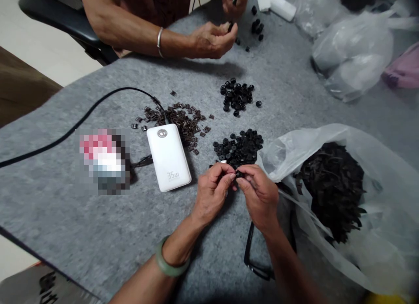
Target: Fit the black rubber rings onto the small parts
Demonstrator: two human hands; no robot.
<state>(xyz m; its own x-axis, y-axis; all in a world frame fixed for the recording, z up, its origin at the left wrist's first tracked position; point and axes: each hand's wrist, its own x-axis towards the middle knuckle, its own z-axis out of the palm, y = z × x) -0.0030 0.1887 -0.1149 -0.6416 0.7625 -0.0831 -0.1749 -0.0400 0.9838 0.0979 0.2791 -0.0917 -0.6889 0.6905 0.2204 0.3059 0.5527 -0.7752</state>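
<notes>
My left hand (214, 192) and my right hand (260, 199) meet low in the middle of the view. Their fingertips pinch a small black rubber-like part (239, 174) between them, and the fingers partly hide it. Just above my fingers lies a heap of black rings (237, 149) on the grey felt mat (65, 216). My right hand is close to a clear plastic bag (330, 190) full of dark brown strips. A second heap of black rings (236, 96) lies farther ahead. Small dark brown clips (173, 125) are scattered to the left.
A white 35W power bank (168, 157) lies on the mat beside a black cable (81, 114). Black-framed glasses (257, 256) lie under my right forearm. A co-worker's hands (212, 39) work over black pieces across the mat. Plastic bags (352, 50) crowd the far right.
</notes>
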